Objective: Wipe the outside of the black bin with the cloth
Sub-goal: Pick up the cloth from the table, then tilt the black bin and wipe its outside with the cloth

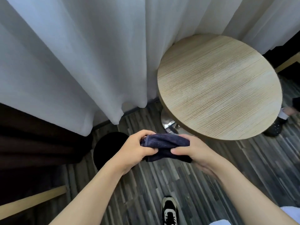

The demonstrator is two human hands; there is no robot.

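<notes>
Head view: both hands grip 1 bunched dark blue cloth (165, 146), the left hand (138, 147) pinching its left end, the right hand (193, 151) clamping the right. The black bin (107, 148) stands on the floor below, beside the white curtain (73, 62) and apart from the cloth. Risk: a thick wad may wipe patchily, and the nearby curtain hem could get dragged.

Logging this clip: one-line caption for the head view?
Both hands, left hand and right hand, bunch a dark blue cloth above the black bin beside a round wooden table.
</notes>
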